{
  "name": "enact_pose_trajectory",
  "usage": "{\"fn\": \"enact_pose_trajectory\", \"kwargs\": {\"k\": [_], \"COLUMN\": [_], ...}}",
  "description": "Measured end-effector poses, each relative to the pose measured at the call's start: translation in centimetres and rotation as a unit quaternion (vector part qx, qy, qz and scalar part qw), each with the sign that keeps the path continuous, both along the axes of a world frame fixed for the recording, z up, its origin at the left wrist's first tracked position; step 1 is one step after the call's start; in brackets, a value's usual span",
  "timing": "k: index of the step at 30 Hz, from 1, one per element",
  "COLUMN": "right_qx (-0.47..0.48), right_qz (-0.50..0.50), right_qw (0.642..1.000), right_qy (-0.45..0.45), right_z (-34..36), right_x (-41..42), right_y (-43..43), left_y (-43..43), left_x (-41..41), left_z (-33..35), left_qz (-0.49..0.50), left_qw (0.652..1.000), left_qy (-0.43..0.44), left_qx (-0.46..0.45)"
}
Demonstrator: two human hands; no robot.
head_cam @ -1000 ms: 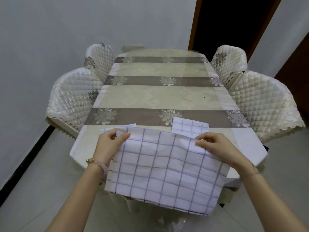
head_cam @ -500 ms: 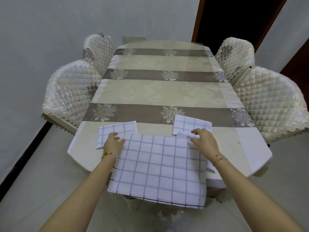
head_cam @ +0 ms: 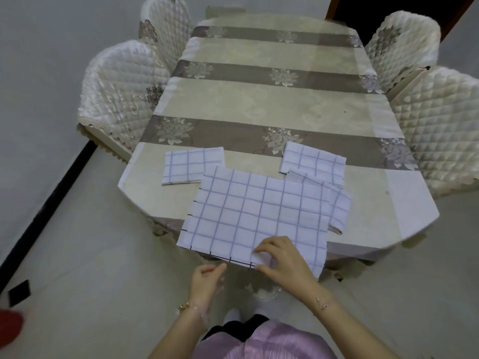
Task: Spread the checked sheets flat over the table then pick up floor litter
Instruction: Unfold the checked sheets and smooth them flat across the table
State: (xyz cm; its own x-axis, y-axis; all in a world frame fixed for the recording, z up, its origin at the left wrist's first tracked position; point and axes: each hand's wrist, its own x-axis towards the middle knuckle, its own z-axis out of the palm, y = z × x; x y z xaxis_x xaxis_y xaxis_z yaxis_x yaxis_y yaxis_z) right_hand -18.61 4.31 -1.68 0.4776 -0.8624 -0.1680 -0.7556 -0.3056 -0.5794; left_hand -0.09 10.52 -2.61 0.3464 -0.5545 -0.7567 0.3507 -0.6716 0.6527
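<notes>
My right hand pinches the sheet's edge overhanging the table; left hand beside it, seemingly loose and empty.

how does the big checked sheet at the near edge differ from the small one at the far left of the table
The big checked sheet is opened out and far larger; the small checked sheet is a compact rectangle, apparently folded. The big one overhangs the near edge of the table, while the small one lies wholly on it. The right hand pinches the big sheet's near edge; nothing touches the small one. Both are white with a purple-blue grid.
</notes>
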Motion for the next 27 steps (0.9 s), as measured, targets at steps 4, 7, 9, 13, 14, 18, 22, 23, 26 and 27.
{"fn": "enact_pose_trajectory", "kwargs": {"k": [4,7,9,13,14,18,22,23,26,27], "right_qx": [-0.032,-0.034,-0.023,-0.014,-0.011,-0.007,0.037,0.046,0.062,0.07], "right_qz": [-0.011,-0.023,-0.025,-0.026,-0.026,-0.024,-0.038,-0.044,-0.069,-0.083], "right_qw": [0.999,0.999,0.999,0.999,1.0,1.0,0.998,0.997,0.994,0.991], "right_qy": [0.021,0.023,0.023,0.013,0.011,-0.007,-0.036,-0.041,-0.061,-0.076], "right_z": [-1.2,-0.9,-0.7,-0.3,-0.2,0.7,1.8,2.1,2.7,2.9], "right_x": [0.3,0.5,0.7,0.9,1.0,1.2,1.4,1.4,1.6,1.6], "right_y": [0.4,0.2,0.0,0.0,0.1,0.0,0.0,0.0,0.1,0.1], "left_y": [-0.3,-1.5,-2.0,-1.6,-1.5,-1.0,-0.9,-1.0,-1.4,-1.5], "left_x": [-2.6,-3.4,-3.6,-3.7,-3.6,-3.4,-3.6,-3.7,-3.8,-3.8], "left_z": [0.1,-0.4,-0.8,-0.6,-0.5,0.4,1.4,1.7,2.6,2.9], "left_qz": [-0.038,-0.004,0.03,0.042,0.036,0.009,-0.028,-0.037,-0.075,-0.085], "left_qw": [0.987,0.98,0.979,0.981,0.982,0.983,0.987,0.986,0.982,0.98], "left_qy": [0.153,0.198,0.202,0.187,0.181,0.156,0.102,0.09,0.046,0.03], "left_qx": [0.0,-0.006,0.004,-0.028,-0.044,-0.097,-0.124,-0.133,-0.168,-0.177]}}
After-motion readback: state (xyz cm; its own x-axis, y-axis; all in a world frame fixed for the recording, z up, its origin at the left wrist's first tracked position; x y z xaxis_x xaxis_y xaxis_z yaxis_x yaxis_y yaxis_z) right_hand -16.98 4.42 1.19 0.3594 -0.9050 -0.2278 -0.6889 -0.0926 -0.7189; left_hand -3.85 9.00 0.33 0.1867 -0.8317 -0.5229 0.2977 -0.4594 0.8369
